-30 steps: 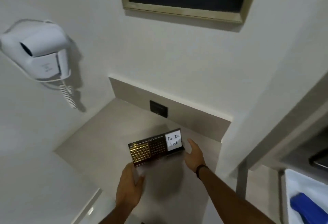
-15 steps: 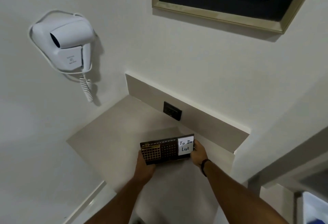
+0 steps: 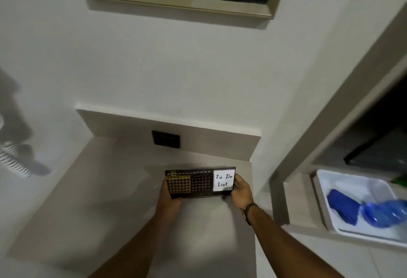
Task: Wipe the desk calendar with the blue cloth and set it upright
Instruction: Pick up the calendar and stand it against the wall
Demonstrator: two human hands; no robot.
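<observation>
Beige counter under desk calendar

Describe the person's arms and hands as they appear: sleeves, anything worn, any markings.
Both forearms are bare, with no sleeves in view. The left hand wears no glove, and no ring or band shows on it or its wrist. The right hand is also ungloved; a dark wristband circles its wrist, blurred, so watch or bracelet cannot be told. No tattoos or other markings are visible.

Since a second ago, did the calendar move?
Cannot tell: the camera swung. Against the wall socket, the calendar sits about where it did, now with both hands holding its ends.
</observation>
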